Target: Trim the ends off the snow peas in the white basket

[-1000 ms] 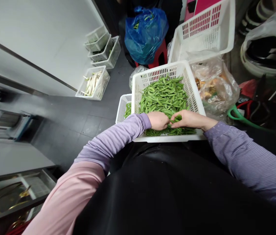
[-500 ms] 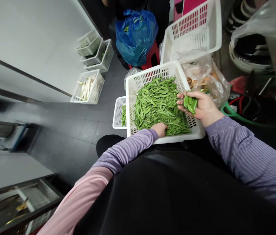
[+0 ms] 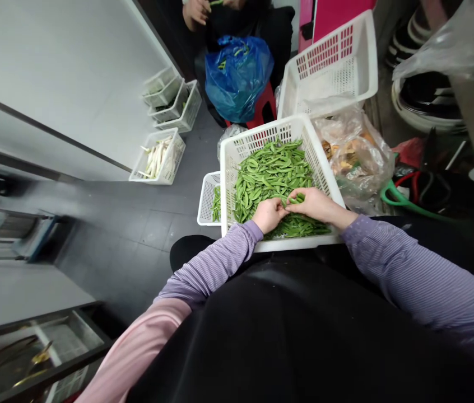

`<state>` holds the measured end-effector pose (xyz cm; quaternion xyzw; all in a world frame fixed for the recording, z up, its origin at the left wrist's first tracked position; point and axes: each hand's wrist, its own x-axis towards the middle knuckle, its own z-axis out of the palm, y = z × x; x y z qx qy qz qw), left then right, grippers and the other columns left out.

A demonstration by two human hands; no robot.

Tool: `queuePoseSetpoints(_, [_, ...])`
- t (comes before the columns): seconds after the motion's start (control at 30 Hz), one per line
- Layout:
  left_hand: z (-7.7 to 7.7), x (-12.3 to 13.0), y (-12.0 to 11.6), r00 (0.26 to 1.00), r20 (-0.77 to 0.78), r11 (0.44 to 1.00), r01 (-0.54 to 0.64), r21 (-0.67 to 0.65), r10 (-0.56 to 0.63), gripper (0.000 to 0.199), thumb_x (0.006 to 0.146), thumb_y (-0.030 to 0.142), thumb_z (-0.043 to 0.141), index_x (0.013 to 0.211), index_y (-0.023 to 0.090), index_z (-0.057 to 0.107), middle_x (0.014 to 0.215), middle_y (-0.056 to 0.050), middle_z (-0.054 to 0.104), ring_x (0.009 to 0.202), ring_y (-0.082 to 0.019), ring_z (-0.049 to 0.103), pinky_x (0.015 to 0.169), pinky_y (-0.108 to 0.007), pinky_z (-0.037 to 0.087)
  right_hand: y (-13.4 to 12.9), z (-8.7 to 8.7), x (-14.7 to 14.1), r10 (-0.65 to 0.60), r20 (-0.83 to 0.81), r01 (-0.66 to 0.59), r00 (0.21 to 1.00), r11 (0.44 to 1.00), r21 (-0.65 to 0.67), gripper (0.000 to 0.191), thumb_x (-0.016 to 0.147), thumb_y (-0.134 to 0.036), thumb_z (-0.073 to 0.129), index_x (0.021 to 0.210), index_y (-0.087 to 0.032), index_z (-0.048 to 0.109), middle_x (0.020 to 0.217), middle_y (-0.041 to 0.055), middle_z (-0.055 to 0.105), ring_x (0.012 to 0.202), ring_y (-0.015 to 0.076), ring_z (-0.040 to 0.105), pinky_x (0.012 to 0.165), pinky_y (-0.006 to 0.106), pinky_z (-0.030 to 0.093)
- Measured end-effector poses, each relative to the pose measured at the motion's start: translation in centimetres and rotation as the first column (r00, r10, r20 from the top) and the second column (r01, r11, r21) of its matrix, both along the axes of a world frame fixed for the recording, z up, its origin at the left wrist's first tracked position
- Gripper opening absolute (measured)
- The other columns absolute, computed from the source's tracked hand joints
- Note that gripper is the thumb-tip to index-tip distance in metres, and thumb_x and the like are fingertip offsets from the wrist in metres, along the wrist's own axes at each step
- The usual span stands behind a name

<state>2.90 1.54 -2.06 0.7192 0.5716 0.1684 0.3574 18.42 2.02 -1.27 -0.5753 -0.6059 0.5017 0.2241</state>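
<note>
A white slatted basket (image 3: pixel 229 168) rests on my lap, heaped with green snow peas (image 3: pixel 273 170). Over the near side of the heap, both hands meet at their fingertips. My right hand (image 3: pixel 315 206) is closed around a few snow peas, whose green ends show between thumb and fingers. My left hand (image 3: pixel 268 215) is pinched shut at the fingertips, touching the right one, with a snow pea seemingly between them. The exact grip is partly hidden by the fingers.
Opposite sits a person whose hand (image 3: pixel 197 12) is above a blue plastic bag (image 3: pixel 239 78). A white basket (image 3: pixel 287 92) stands behind mine, beside a clear bag of scraps (image 3: pixel 361 154). Left are a small basket (image 3: pixel 207 198) and a basket of white vegetables (image 3: pixel 159 157).
My right hand has moved left from the basket's right rim to meet my left hand, its palm turning down. My left hand has risen slightly off the pile. The person's hands opposite have come into view.
</note>
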Motion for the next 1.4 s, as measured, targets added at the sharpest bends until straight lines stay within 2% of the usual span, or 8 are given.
queuePoseSetpoints(0.13, [1.1, 0.4, -0.8, 0.997, -0.057, 0.995, -0.038, 0.094, 0.044, 0.025, 0.065, 0.016, 0.063, 0.052, 0.016, 0.042, 0.048, 0.006, 0.040, 0.048, -0.007, 0.037, 0.052, -0.019, 0.030, -0.5, -0.2, -0.7, -0.009, 0.082, -0.003, 0.997, 0.988, 0.156, 0.019, 0.063, -0.032, 0.061, 0.075, -0.017, 0.060, 0.043, -0.0068, 0.043, 0.043, 0.0090, 0.037, 0.046, 0.023, 0.028])
queuePoseSetpoints(0.37, [2.8, 0.1, -1.6, 0.974, 0.210, 0.987, -0.054, -0.151, 0.085, 0.011, 0.079, 0.017, 0.044, 0.072, 0.015, 0.051, 0.053, 0.004, 0.053, 0.045, -0.007, 0.052, 0.048, -0.018, 0.041, -0.5, -0.5, 0.0, 0.047, 0.200, -0.147, 0.979, 0.838, 0.525, 0.013, 0.071, -0.026, 0.053, 0.077, -0.017, 0.061, 0.083, 0.0061, 0.062, 0.077, 0.0194, 0.055, 0.070, 0.029, 0.039])
queuePoseSetpoints(0.67, [4.6, -0.1, -1.0, 0.986, 0.143, 0.924, -0.021, -0.381, 0.081, 0.018, 0.078, 0.010, 0.039, 0.061, 0.013, 0.045, 0.050, 0.004, 0.051, 0.037, -0.006, 0.049, 0.037, -0.017, 0.040, -0.7, -0.5, 0.3, 0.129, 0.429, -0.395, 0.894, 0.679, 0.618, 0.014, 0.073, -0.022, 0.050, 0.081, -0.019, 0.062, 0.081, 0.0049, 0.062, 0.076, 0.0186, 0.057, 0.062, 0.026, 0.039])
queuePoseSetpoints(0.9, [3.5, -0.5, -1.1, 0.974, 0.222, 0.943, 0.022, -0.332, 0.056, 0.014, 0.077, 0.012, 0.039, 0.064, 0.012, 0.046, 0.047, 0.006, 0.044, 0.034, -0.003, 0.042, 0.037, -0.013, 0.038, -1.0, 0.5, 0.2, 0.150, 0.026, -0.138, 0.988, 0.811, 0.568, 0.011, 0.069, -0.027, 0.054, 0.071, -0.018, 0.060, 0.076, 0.0032, 0.063, 0.072, 0.0167, 0.056, 0.068, 0.027, 0.040])
queuePoseSetpoints(1.03, [0.0, -2.6, -1.1, 0.967, -0.231, 0.941, 0.025, -0.337, -0.108, 0.013, 0.072, 0.013, 0.046, 0.061, 0.012, 0.053, 0.041, 0.004, 0.043, 0.039, -0.008, 0.047, 0.044, -0.019, 0.042, -0.9, 1.5, 0.7, -0.041, -0.242, 0.124, 0.969, 0.933, 0.337, 0.016, 0.065, -0.033, 0.061, 0.070, -0.018, 0.058, 0.058, -0.0017, 0.057, 0.054, 0.0127, 0.052, 0.057, 0.026, 0.040])
queuePoseSetpoints(1.13, [-1.1, -4.0, -1.2, 0.901, -0.400, 0.952, 0.040, -0.303, -0.165, 0.011, 0.064, 0.007, 0.056, 0.073, 0.010, 0.060, 0.062, -0.002, 0.058, 0.059, -0.011, 0.055, 0.060, -0.021, 0.047, -0.5, 1.5, 1.0, -0.197, -0.433, 0.280, 0.880, 0.950, 0.136, 0.027, 0.058, -0.038, 0.068, 0.071, -0.017, 0.056, 0.049, -0.0049, 0.051, 0.044, 0.0098, 0.047, 0.049, 0.024, 0.039])
queuePoseSetpoints(1.27, [1.2, -3.2, -0.8, 0.978, -0.124, 0.963, 0.133, -0.232, -0.165, 0.036, 0.076, 0.022, 0.052, 0.110, 0.013, 0.051, 0.097, -0.005, 0.060, 0.065, -0.007, 0.056, 0.059, -0.019, 0.046, -0.1, 0.8, 0.8, -0.187, -0.522, 0.239, 0.832, 0.970, 0.033, 0.033, 0.054, -0.040, 0.072, 0.069, -0.017, 0.053, 0.051, -0.0046, 0.050, 0.043, 0.0092, 0.046, 0.047, 0.024, 0.040])
queuePoseSetpoints(1.4, [4.3, -1.4, -0.1, 0.932, -0.160, 0.938, 0.297, -0.181, -0.326, 0.030, 0.083, 0.026, 0.035, 0.080, 0.011, 0.061, 0.065, -0.001, 0.059, 0.050, -0.006, 0.049, 0.052, -0.019, 0.041, -0.1, 0.6, 1.0, -0.163, -0.298, 0.242, 0.941, 0.937, 0.252, 0.025, 0.066, -0.039, 0.063, 0.075, -0.017, 0.057, 0.060, 0.0005, 0.056, 0.053, 0.0140, 0.053, 0.054, 0.028, 0.044])
